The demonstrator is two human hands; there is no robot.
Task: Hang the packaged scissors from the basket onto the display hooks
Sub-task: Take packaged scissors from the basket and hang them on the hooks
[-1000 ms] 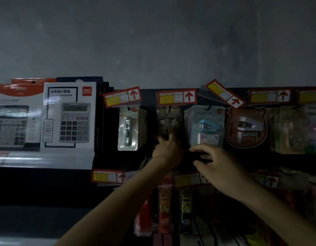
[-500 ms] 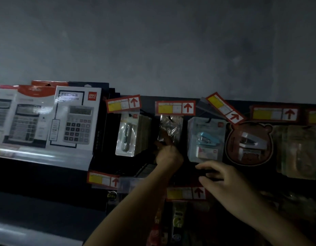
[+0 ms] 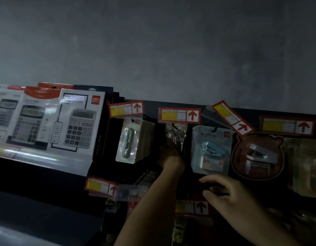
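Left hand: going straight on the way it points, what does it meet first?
Likely the clear packet under the middle price tag; the left hand points up at its lower edge. Contact unclear in the dark.

Calculator boxes stand far left. To their right, hanging in a row: blister pack, clear packet, stapler pack, bear-shaped pack. Price tags sit above each. Left hand just below the clear packet; right hand below the stapler pack.
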